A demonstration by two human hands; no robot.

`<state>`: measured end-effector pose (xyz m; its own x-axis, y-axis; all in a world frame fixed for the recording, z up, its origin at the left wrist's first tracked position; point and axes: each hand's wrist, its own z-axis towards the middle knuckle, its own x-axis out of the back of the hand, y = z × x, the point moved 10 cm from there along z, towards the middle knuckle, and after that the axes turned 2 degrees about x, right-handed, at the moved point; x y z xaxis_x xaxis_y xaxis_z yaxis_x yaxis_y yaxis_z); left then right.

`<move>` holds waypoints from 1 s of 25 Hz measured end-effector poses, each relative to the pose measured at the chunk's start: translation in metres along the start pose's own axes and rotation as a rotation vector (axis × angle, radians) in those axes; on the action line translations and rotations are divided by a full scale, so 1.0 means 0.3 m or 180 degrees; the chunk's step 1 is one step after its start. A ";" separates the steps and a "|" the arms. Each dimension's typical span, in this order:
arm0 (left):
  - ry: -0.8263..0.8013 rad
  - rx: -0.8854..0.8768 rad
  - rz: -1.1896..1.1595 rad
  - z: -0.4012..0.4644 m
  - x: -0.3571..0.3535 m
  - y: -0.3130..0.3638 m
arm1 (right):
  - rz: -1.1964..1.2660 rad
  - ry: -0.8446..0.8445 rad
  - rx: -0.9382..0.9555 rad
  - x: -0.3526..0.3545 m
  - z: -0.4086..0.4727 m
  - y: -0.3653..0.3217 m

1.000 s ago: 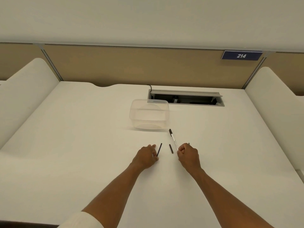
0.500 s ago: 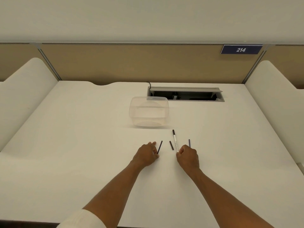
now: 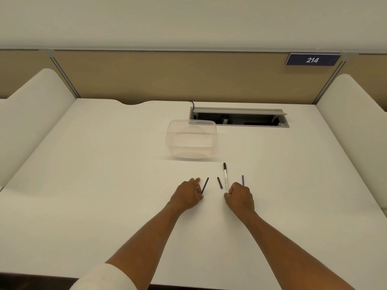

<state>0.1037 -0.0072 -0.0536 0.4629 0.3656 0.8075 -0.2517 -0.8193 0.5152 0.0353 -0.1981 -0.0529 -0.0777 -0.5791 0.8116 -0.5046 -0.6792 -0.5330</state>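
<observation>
Left hand (image 3: 187, 194): fingers curled, pinching the near end of a thin dark pen (image 3: 204, 185). The rest of the pen slants up and away over the surface (image 3: 104, 185); I cannot tell if its far tip is lifted or resting.

Right hand (image 3: 239, 196): clenched around the near end of a white pen (image 3: 225, 178), black cap pointing away from the person. A blue pen (image 3: 243, 180) sticks out from behind the knuckles. Cannot tell whether it is gripped too or just lies there.

A short black piece (image 3: 219, 182), maybe a cap, lies loose between the two hands, just left of the white pen. A clear plastic container (image 3: 191, 141) stands open farther back, apart from the pens and in front of the cable hatch (image 3: 238, 119).

Likely job: gather the pens into the container.

Risks:
- Both grips sit at the very end of long, thin shafts, so a pen may pivot or slip out when lifted.
- The white pen's shaft runs close beside the short black piece, and a sideways swing could flick it away.
- If the blue pen is only trapped under the knuckles, lifting the right hand may roll it off to the right.
- The container looks light, so a pen tip catching its rim could shove or tip it.
- The open hatch behind it could swallow an overshot pen.
</observation>
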 end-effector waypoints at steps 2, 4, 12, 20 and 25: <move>0.0003 -0.0006 0.0006 0.000 0.001 0.004 | 0.0032 -0.0011 -0.0003 -0.001 0.001 0.002; 0.0011 -0.0010 0.0014 -0.001 0.003 0.006 | 0.0070 -0.0017 -0.0014 -0.001 0.001 0.004; -0.0033 0.0026 0.0002 -0.004 0.008 0.008 | 0.0088 0.0055 -0.0136 0.018 0.001 0.013; -0.0076 -0.0027 0.0305 -0.010 0.023 0.029 | 0.0447 -0.0031 0.1058 0.020 -0.004 -0.200; 0.0029 -0.0032 0.0717 -0.018 0.061 0.046 | 0.0272 -0.0182 0.1682 -0.014 -0.009 -0.298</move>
<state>0.1042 -0.0095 -0.0300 0.3862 0.1779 0.9051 -0.3563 -0.8763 0.3243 0.0783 -0.1338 -0.0080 -0.0451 -0.6558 0.7535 0.0040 -0.7544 -0.6564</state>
